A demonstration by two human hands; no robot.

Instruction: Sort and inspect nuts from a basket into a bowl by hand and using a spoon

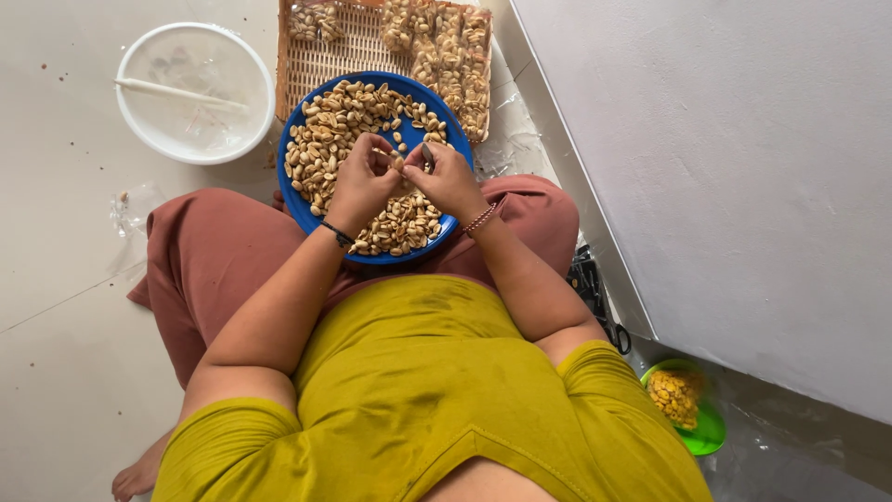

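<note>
- Peanuts (pixel 325 139) are lying heaped in a round blue plate (pixel 295 200) that is resting on the person's lap, just beyond the knees.
- Both hands are meeting over the middle of the plate: the left hand (pixel 360 181) and the right hand (pixel 446 181) are each pinching something small between fingertips, apparently a single nut; it is too tiny to tell for certain.
- A dark band is circling the left wrist, and a beaded bracelet (pixel 480 219) is sitting on the right wrist.
- Farther away, touching the plate's far rim, a woven tray (pixel 325 60) is carrying small clear packets of nuts (pixel 446 46) along its right side.
- To the far left, a white bowl (pixel 195 93) is standing on the floor with a pale stick lying across it.
- On the right, a grey wall is crowding close beside the right elbow.
- Near the right, a green bowl (pixel 711 432) is holding yellowish pieces, and black scissors (pixel 595 293) are lying between it and the knee.
</note>
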